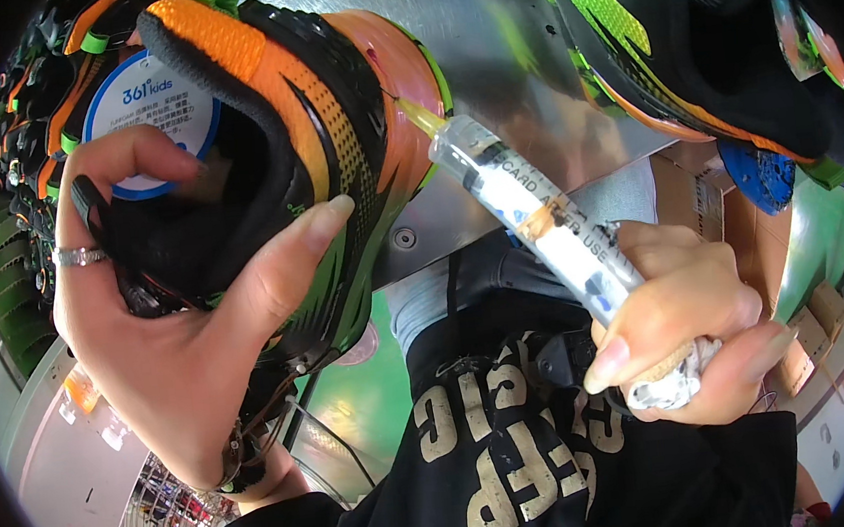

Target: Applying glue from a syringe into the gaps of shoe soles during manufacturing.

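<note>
My left hand (pixel 162 336) grips a black, orange and green sneaker (pixel 313 112). Its fingers reach into the shoe's opening and its thumb presses the outside. A round white hang tag with a blue rim (pixel 155 101) lies at the opening, partly behind the fingers. In my right hand (pixel 692 310) is a clear syringe (pixel 528 209), slanting up to the left. Its yellow tip (pixel 419 115) is at the shiny orange-pink side of the sneaker, near the sole; whether it touches cannot be told. Something whitish and crumpled (pixel 675 382) wraps the syringe's rear end, against my right fingers.
Beneath the sneaker is a shiny metal tabletop (pixel 483 37). A similar sneaker (pixel 646 73) lies at the upper right, and several more shoes (pixel 34 187) crowd the far left. Cardboard boxes (pixel 761 234) and a blue object (pixel 764 178) are at the right, beyond the table's edge.
</note>
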Action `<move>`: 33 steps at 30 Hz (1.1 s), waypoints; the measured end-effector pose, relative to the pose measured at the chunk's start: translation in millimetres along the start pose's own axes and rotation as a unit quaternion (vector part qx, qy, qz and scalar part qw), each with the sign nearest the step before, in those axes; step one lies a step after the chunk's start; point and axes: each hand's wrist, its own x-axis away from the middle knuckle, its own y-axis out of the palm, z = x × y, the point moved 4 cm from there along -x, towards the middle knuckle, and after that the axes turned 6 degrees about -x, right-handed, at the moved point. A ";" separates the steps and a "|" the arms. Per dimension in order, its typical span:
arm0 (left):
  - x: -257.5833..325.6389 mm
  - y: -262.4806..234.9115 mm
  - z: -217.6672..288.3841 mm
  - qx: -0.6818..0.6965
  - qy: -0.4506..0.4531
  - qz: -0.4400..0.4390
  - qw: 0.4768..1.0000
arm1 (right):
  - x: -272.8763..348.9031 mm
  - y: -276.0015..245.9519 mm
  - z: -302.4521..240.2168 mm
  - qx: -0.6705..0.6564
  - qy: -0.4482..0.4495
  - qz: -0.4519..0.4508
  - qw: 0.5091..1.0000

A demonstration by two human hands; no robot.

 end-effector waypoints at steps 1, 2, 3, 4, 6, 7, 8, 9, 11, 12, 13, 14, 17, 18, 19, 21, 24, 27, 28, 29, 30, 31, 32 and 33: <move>-0.3 0.9 -1.9 0.015 0.002 -0.003 1.000 | 1.1 2.0 2.4 0.001 -0.002 0.000 1.000; -0.7 1.1 -3.5 0.030 0.005 -0.006 1.000 | 2.7 4.0 3.8 0.012 -0.033 0.002 0.999; -1.0 -2.7 -4.7 0.028 0.004 -0.005 1.000 | 3.9 8.1 3.9 0.020 -0.063 0.004 0.998; -1.3 -7.1 -5.6 0.012 0.009 -0.007 1.000 | 4.5 13.3 5.6 0.018 -0.064 0.003 0.998; -3.0 -15.0 -8.3 -0.002 0.015 -0.009 1.000 | 5.9 23.4 3.9 0.008 -0.119 0.028 0.992; -4.5 -17.8 -10.0 0.009 0.016 -0.016 1.000 | 5.9 29.8 5.1 0.010 -0.120 0.030 0.992; -5.9 -20.2 -11.1 0.019 0.018 -0.023 0.999 | 6.6 34.4 4.9 -0.001 -0.141 0.053 0.989; -7.9 -24.2 -10.9 0.019 0.020 -0.025 0.999 | 6.8 39.5 3.8 -0.013 -0.161 0.077 0.984; -12.2 -29.8 -9.2 0.032 0.020 -0.030 0.999 | 6.0 45.6 0.9 -0.019 -0.172 0.102 0.980; -9.4 -25.4 -10.1 0.030 0.014 -0.027 0.999 | 7.1 41.7 2.8 0.003 -0.176 0.071 0.982; -6.9 -20.1 -10.7 0.033 0.013 -0.029 0.999 | 8.9 36.8 4.6 0.024 -0.179 0.039 0.983; -4.1 -14.1 -10.6 0.036 0.012 -0.032 0.999 | 12.1 29.9 6.7 0.028 -0.171 0.000 0.985; -7.8 -8.3 -6.5 0.038 0.021 -0.046 0.998 | 16.0 24.4 11.3 0.031 -0.161 -0.028 0.986; -8.3 -7.3 -5.5 0.037 0.020 -0.047 0.998 | 16.8 23.7 12.4 0.030 -0.161 -0.027 0.986; -9.0 -6.5 -4.7 0.039 0.019 -0.045 0.998 | 17.7 23.2 13.2 0.026 -0.167 -0.025 0.985; -9.5 -6.3 -5.0 0.041 0.016 -0.043 0.998 | 19.5 22.6 15.5 0.022 -0.172 -0.023 0.985; -9.7 -7.2 -7.3 0.030 0.009 -0.047 0.998 | 24.9 27.4 20.9 0.018 -0.193 -0.047 0.980; -9.6 -8.6 -8.1 0.010 0.004 -0.046 0.999 | 30.7 31.0 28.2 -0.032 -0.227 0.041 0.973; -9.2 -9.7 -8.7 0.001 0.007 -0.047 0.999 | 30.7 31.5 29.2 -0.039 -0.232 0.040 0.971; -8.5 -10.6 -9.2 -0.007 0.011 -0.048 0.999 | 30.9 32.3 29.7 -0.046 -0.237 0.040 0.970; -9.6 -9.5 -9.0 -0.006 0.012 -0.050 0.999 | 30.7 32.3 29.3 -0.044 -0.237 0.041 0.970; -10.6 -8.3 -9.1 -0.003 0.010 -0.051 0.999 | 30.5 32.0 28.9 -0.048 -0.233 0.048 0.970; -11.7 -7.3 -9.4 0.000 0.008 -0.051 0.999 | 30.5 31.9 28.8 -0.052 -0.228 0.054 0.971; -12.2 -7.5 -9.4 0.000 0.008 -0.051 0.999 | 30.9 32.9 28.6 -0.052 -0.228 0.054 0.971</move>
